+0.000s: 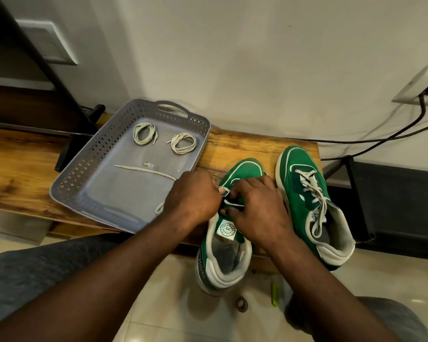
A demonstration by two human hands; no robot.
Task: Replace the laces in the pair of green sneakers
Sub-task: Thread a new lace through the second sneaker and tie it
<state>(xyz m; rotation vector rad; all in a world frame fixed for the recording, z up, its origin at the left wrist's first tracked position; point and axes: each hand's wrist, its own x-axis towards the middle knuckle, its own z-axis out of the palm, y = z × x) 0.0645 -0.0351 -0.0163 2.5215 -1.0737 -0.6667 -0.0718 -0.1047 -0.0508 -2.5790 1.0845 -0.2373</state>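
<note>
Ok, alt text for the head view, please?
Left hand and right hand work a white lace at the eyelets of the nearer green sneaker on a wooden bench. The other sneaker, laced, sits to its right; a grey tray holds two coiled laces.

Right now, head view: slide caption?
Left hand, right hand pinch lace on near sneaker; two coiled laces lie in grey tray.

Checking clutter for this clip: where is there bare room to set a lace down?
Free: bare bench left of the grey tray, and tray floor nearer than the loose lace. Crowded: left hand and right hand on the near sneaker, the other sneaker beside it.
</note>
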